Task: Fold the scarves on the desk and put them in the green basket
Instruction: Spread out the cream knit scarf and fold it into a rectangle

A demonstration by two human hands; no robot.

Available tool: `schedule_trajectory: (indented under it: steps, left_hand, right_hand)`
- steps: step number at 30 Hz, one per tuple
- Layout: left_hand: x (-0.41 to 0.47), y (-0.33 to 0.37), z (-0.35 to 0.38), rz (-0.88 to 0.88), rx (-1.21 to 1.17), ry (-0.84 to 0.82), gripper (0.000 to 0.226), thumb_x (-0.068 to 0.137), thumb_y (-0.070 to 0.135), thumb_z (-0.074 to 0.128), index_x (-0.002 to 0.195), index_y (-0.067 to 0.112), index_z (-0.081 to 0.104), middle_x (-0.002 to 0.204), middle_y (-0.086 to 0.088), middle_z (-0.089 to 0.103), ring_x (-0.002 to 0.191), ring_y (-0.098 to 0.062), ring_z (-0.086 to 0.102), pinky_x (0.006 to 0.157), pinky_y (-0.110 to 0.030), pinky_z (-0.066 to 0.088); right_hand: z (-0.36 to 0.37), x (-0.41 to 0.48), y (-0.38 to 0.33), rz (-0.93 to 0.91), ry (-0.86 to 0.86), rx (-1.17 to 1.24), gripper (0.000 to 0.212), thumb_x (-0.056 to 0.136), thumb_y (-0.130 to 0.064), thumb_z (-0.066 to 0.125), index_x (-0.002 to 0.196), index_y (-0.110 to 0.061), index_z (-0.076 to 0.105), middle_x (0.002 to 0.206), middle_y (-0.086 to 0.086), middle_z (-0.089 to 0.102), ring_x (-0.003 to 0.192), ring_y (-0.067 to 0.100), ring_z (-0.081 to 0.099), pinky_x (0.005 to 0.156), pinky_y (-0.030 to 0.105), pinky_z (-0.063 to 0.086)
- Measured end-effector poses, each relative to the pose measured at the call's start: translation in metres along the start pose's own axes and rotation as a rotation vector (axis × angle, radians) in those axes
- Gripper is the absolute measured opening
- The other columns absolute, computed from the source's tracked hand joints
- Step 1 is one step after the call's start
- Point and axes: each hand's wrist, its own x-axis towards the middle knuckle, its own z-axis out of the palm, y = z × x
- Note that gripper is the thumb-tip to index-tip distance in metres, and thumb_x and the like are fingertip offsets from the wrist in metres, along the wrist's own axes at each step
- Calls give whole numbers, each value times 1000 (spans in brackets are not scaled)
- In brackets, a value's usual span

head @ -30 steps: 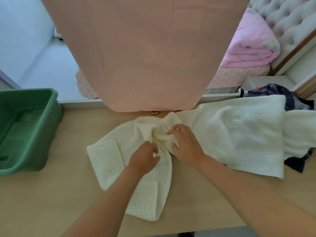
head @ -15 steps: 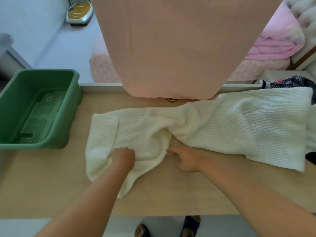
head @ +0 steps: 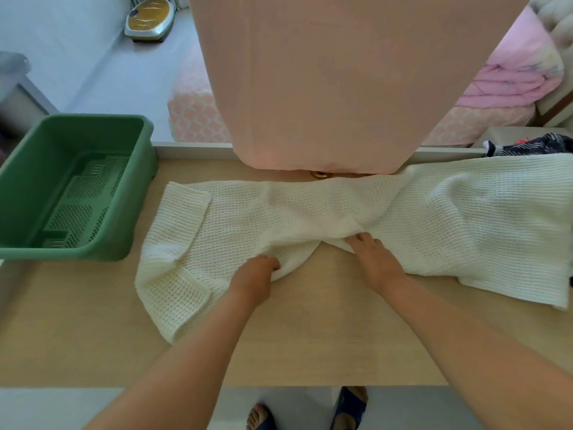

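scarf (head: pixel 310 212): on the desk (head: pixel 310 342), long axis left-right, just beyond both hands
left hand (head: pixel 254 277): fingers curled, gripping near edge
right hand (head: pixel 375 259): straightish fingertips on bunched middle
green basket (head: pixel 18 193): far left, left hand's nearer

— Where does the head view look from?
— From above and behind both hands, facing forward and steeply down at the desk (head: pixel 310 342).
— How near?
— Close. The left hand (head: pixel 252 279) and right hand (head: pixel 376 262) sit mid-frame on the cream scarf (head: pixel 279 212). The wide lens also takes in the green basket (head: pixel 139 197) left of the hands and the person's feet (head: pixel 350 405) below them.
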Motion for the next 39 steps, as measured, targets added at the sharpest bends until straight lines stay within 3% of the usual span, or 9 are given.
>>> schedule_trajectory:
  steps: [4, 7, 12, 14, 18, 21, 29, 34, 39]
  left_hand:
    - [-2, -14, -32, -47, -15, 16, 44, 90, 8, 50, 127, 29, 60, 125, 2, 61, 112, -19, 57, 85, -28, 43]
    - [-8, -18, -61, -77, 81, -251, 46, 94, 8, 41, 132, 26, 60, 130, 3, 58, 117, -19, 55, 94, -28, 44]
    - [-20, -14, -82, -216, 64, -859, 30, 94, 31, 57, 121, 25, 66, 119, 5, 67, 112, -18, 63, 103, -39, 46]
    - [-15, -7, -82, -175, -33, -778, 28, 92, 31, 58, 117, 23, 67, 119, 5, 68, 108, -16, 66, 99, -36, 49]
    - [9, 26, -85, 29, -99, -359, 29, 97, 13, 47, 114, 20, 70, 121, 3, 65, 112, -14, 61, 97, -29, 48]
    - [36, 51, -85, 123, -47, -147, 37, 100, 11, 40, 124, 24, 64, 137, 4, 55, 127, -17, 49, 108, -35, 41]
    - [99, 92, -39, 176, 33, -207, 66, 101, 35, 48, 155, 39, 11, 163, 7, 4, 141, -21, 36, 108, -39, 39]
    - [113, 82, -25, 76, 11, -139, 36, 95, 20, 56, 131, 24, 52, 131, -2, 41, 103, -22, 56, 90, -36, 50]
    - [119, 50, -41, -110, -13, 138, 29, 92, 1, 42, 110, 14, 60, 113, -9, 52, 91, -26, 56, 85, -41, 53]
  right_hand:
    - [-14, -4, 0, -5, 13, -20, 50, 92, 1, 48, 134, -25, 53, 120, 2, 57, 105, 20, 53, 93, 32, 42]
    - [-38, -12, -5, 37, -2, 44, 34, 86, -6, 52, 109, -26, 67, 107, -4, 65, 97, 16, 57, 84, 28, 40]
    - [-63, -34, -21, 111, -726, 240, 25, 86, -18, 57, 101, -15, 76, 104, -5, 71, 95, 16, 67, 90, 31, 55]
    - [-68, -40, -26, 168, -761, 325, 29, 88, -20, 57, 112, -16, 73, 106, -3, 72, 88, 18, 70, 86, 33, 57]
    - [-73, -27, -10, 90, -317, 300, 33, 94, -13, 48, 115, -25, 70, 124, -8, 63, 109, 8, 58, 97, 25, 47]
    - [-71, -10, 13, 97, -178, 259, 35, 97, -12, 44, 116, -28, 68, 128, -8, 63, 118, 10, 57, 103, 30, 46]
    - [-49, 19, 61, 70, -253, -25, 66, 101, -18, 46, 157, -33, 12, 163, 5, 15, 128, 27, 52, 98, 39, 50]
    - [-35, 28, 74, 125, -197, 77, 34, 97, -24, 58, 129, -17, 51, 127, 7, 48, 98, 23, 60, 87, 35, 52]
    - [-53, 57, 69, 138, 97, 298, 18, 96, -18, 56, 113, -17, 54, 115, 2, 52, 88, 18, 57, 80, 30, 49]
